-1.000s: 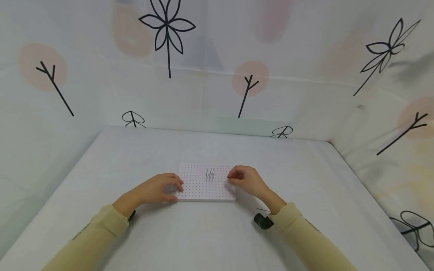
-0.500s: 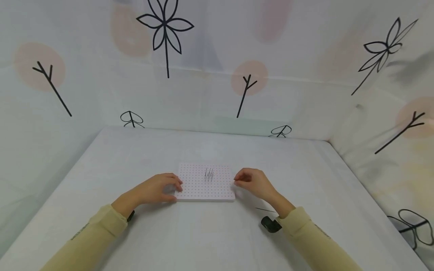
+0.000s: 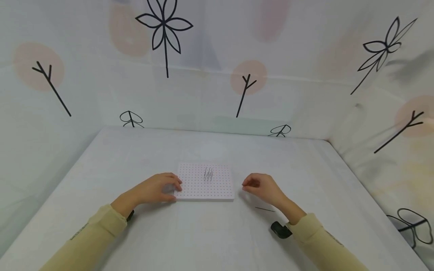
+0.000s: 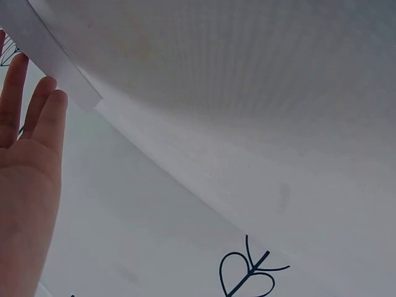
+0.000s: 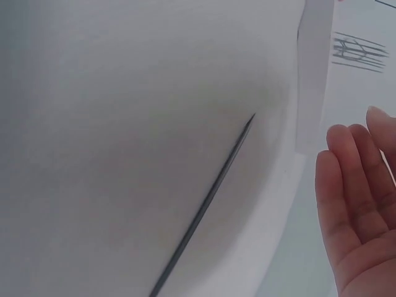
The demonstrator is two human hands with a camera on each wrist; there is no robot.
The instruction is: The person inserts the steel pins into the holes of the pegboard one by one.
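A white board (image 3: 193,188) with a grid of small dark dots, like a pegboard, lies on the table. Several thin dark needle-like sticks (image 3: 208,174) stand up, slightly tilted, from its upper right part. At the board's left edge rests my left hand (image 3: 154,188), its thumb by the front corner; in the left wrist view the fingers are nearly straight against the board's side. My right hand (image 3: 262,187) hovers right of the board, fingers loosely bent, with nothing visible in them. Beneath it a single dark stick (image 3: 265,209) lies on the table, its pointed tip (image 5: 250,120) clear in the right wrist view.
White cloth covers the table (image 3: 210,233). Around the back and sides hang pale curtains (image 3: 203,94) with drawn flowers and twigs. A black wrist camera (image 3: 281,229) sits under the right wrist, near the tabletop.
My right hand has drawn back from the board's right edge, moving right and toward me, so the loose stick on the table shows fully. The left hand and the board stay put.
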